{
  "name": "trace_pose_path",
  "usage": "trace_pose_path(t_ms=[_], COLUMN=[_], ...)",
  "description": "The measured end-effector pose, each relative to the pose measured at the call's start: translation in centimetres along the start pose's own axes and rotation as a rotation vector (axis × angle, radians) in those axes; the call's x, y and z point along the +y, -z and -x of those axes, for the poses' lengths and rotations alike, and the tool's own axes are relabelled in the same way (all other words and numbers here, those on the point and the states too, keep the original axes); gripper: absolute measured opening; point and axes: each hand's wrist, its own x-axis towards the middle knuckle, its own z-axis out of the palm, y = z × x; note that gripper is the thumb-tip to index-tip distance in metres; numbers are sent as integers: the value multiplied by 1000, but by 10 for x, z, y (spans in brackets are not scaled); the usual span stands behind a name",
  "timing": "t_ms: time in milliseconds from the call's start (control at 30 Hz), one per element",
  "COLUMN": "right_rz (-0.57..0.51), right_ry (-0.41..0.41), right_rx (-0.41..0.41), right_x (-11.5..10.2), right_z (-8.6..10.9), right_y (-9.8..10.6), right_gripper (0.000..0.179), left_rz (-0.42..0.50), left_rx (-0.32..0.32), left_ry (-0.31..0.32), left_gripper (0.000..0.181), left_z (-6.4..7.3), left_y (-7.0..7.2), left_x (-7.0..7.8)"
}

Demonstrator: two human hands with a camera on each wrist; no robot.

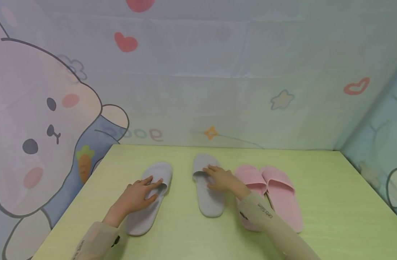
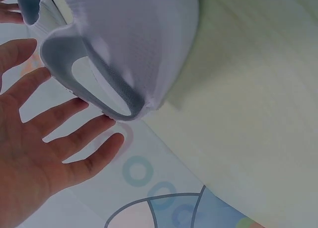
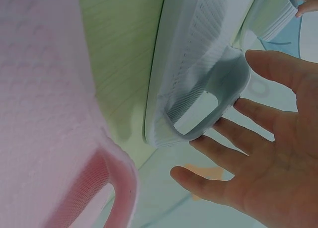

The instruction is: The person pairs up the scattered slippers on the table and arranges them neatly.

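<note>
Two light grey slippers lie apart on the table, toes toward the back wall. My left hand is over the left grey slipper, with spread fingers at the edge of its strap. In the left wrist view the left hand has fingertips touching the rim of the strap. The right grey slipper has my right hand at its strap, partly covering it. The right wrist view shows the right hand with fingers extended, several tips against the strap's rim.
A pair of pink slippers lies side by side to the right; my right forearm passes over one of them. The yellow-green table meets a printed cloth backdrop at its back edge.
</note>
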Motion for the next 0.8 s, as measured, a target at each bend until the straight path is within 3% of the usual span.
trace_pose_path(t_ms=[400,800], right_rz=[28,104], right_ry=[16,18], right_rx=[25,63], right_x=[3,5], right_z=[11,18], right_y=[-6,-11], right_gripper=[58,59], left_rz=[-27,-103], left_rx=[-22,31], left_ry=[-24,-71], left_gripper=[50,50], left_z=[-10,-18], left_y=[-8,-15], left_x=[10,19])
